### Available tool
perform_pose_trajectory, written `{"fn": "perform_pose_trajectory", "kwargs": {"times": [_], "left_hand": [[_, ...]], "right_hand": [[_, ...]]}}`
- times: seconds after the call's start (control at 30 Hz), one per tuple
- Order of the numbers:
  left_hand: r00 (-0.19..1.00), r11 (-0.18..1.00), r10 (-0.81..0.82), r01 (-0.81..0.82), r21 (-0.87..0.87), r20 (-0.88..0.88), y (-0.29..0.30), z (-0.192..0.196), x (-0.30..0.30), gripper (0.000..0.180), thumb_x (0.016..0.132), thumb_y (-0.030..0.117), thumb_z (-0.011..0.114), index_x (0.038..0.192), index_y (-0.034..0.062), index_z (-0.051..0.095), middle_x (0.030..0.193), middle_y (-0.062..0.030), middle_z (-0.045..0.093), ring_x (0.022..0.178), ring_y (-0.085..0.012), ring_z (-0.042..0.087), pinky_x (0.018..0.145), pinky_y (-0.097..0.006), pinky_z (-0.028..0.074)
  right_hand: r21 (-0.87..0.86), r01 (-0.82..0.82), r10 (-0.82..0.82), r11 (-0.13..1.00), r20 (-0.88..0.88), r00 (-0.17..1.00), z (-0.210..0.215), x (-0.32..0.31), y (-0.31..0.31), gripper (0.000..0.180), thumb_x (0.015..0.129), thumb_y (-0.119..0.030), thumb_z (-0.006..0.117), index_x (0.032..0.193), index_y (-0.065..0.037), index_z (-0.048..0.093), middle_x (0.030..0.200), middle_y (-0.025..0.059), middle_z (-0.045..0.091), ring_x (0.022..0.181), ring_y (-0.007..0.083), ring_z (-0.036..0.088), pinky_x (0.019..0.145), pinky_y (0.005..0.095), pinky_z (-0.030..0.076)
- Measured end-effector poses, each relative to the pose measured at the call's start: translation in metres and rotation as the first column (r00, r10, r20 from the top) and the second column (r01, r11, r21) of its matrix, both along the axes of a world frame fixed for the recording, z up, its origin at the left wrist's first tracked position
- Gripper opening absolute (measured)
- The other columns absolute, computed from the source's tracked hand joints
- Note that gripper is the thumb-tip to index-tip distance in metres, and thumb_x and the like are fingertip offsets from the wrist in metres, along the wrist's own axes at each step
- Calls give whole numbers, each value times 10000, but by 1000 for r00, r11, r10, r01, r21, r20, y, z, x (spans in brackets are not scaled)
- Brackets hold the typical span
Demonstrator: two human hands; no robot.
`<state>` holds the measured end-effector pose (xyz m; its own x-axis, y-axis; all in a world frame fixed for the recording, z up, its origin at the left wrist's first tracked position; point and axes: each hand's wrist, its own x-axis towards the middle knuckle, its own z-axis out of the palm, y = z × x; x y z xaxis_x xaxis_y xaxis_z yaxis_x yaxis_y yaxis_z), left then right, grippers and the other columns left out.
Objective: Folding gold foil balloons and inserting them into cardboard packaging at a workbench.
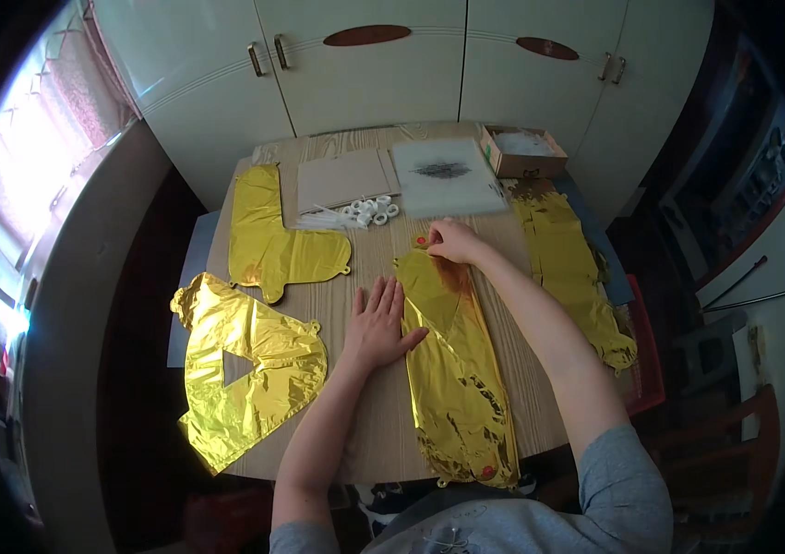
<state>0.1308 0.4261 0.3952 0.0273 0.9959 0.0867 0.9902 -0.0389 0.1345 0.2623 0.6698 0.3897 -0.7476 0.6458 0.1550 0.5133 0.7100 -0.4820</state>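
A long, flat gold foil balloon (452, 369) lies lengthwise in front of me, creased and shiny toward its near end. Small red round spots show at its far and near ends. My left hand (378, 323) rests palm down with fingers stretched out, its thumb over the balloon's left edge. At the far end, my right hand (455, 242) has its fingers pinched on the balloon's tip beside the red spot (421, 241); the fingertips are partly hidden.
More gold foil balloons lie around: an L-shaped one (258, 240), an A-shaped one (272, 369) and another (563, 268) at the right. Farther back are white tape rolls (374, 211), cardboard sheets (341, 180), a clear plastic stack (448, 189) and a cardboard box (529, 166).
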Motion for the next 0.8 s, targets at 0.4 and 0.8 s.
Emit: {"fn": "perform_pose_trajectory", "kwargs": {"times": [0.4,0.8], "left_hand": [[1000,1000,15,-15,2,-2,1,-1,0,953,867,683,397,1461,-45,234,1540,-192,234,1452,-317,150,1160,-512,96],[1000,1000,21,-21,6,-16,1,0,1,942,865,683,390,1459,-36,257,1537,-179,252,1452,-297,164,1152,-518,111]], "right_hand": [[-172,-22,23,985,8,1000,10,5,-9,215,747,-131,697,926,-63,597,825,78,656,773,224,634,708,344,502],[-112,10,-3,994,63,998,18,13,-21,232,755,-208,696,941,-90,621,903,69,681,877,257,649,764,377,494]]}}
